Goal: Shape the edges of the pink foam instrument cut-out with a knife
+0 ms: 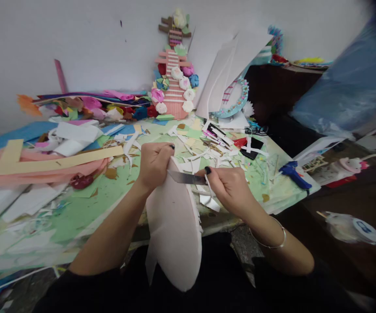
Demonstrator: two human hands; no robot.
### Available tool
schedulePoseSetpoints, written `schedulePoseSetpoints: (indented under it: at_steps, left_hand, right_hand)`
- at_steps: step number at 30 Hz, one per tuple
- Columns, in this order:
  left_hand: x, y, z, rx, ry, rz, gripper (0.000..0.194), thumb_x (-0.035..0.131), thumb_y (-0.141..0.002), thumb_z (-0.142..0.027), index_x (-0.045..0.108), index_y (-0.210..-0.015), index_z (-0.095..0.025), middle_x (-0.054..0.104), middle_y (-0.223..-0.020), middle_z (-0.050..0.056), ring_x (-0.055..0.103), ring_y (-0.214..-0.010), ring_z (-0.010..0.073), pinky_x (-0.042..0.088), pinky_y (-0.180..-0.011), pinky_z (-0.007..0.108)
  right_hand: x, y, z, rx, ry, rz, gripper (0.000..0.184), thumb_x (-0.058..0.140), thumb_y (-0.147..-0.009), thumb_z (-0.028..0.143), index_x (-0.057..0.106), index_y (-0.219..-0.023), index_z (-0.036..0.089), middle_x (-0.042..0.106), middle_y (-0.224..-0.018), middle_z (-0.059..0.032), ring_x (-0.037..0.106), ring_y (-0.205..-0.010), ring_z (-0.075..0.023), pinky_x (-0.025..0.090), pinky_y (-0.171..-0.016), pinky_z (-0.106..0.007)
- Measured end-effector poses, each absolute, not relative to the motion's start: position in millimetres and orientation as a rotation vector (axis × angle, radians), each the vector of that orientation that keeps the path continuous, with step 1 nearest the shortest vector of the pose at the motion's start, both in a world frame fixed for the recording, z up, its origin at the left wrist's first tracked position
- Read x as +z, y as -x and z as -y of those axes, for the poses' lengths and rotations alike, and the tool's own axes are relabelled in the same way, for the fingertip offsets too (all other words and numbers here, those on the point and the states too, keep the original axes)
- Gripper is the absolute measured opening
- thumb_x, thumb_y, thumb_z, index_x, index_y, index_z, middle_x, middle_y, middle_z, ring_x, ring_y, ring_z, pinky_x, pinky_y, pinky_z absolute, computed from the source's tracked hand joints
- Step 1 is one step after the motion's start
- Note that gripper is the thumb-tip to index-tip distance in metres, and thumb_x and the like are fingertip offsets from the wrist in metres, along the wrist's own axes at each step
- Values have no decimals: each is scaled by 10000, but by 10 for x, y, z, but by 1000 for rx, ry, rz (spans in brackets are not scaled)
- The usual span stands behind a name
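A long, rounded white board piece (pixel 175 230), foam-like in look, leans from the table edge down toward my lap. My left hand (pixel 156 163) is closed around its narrow upper end. In my right hand (pixel 229 187) is a knife (pixel 186 177), its wide metal blade lying across the upper right edge of the board. The fingers are wrapped round the handle, which is mostly hidden. A thin white strip (pixel 211 191) hangs by the right thumb. Along the board's right edge the cut is ragged, with small bits sticking out.
White and coloured scraps cover the green table (pixel 80 208). A pink flower-decorated instrument model (pixel 172 98) stands against the wall, with white sheets (pixel 219 74) beside it. A blue glue gun (pixel 295 174) lies at the right edge. Coloured paper (pixel 90 104) is piled back left.
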State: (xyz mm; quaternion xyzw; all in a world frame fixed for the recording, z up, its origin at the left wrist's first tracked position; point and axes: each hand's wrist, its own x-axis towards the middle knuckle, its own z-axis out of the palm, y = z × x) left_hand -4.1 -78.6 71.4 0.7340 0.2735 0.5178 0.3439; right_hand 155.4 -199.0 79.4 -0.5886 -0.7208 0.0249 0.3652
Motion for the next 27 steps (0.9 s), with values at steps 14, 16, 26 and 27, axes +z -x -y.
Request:
schedulePoseSetpoints:
  at_steps: [14,16,26,27]
  left_hand:
    - [644,78,589,1438,-2022,-969,347,438,-750,-199,221,-479,-198,172,-496,-31,226,-472,105,159,-502,311]
    - [637,84,564,1437,-2036,-1027,348,439,-747,-209,224,-473,-198,170,-492,-31,228,-466,103,155,-500,309]
    - [616,104,469,1426,-2000,-1172,331,446,-721,-233,236,-468,-199,184,-494,-26,245,-482,112,175,-516,310]
    - [620,104,471,1424,-1999,-1178,330,446,-719,-235,236,-467,-200,183,-494,-26,246,-483,113,176,-518,311]
  right_hand:
    - [781,-1886,1745,-460,1780,1516,465,389,-953,355,569,-569,166,431,-459,16,344,-436,-81,189,-495,-268]
    - [769,-1875,1778,-292,1645,1545,473,377,-960,344,543,-554,166,412,-454,26,347,-428,-74,220,-488,-256]
    - [739,-1548,2158,288,1304,1871,375,415,-955,362,644,-733,166,607,-595,0,539,-556,-93,340,-546,-234]
    - [736,-1543,2162,287,1296,1880,364,423,-951,370,649,-752,166,612,-602,-1,546,-565,-95,342,-550,-234]
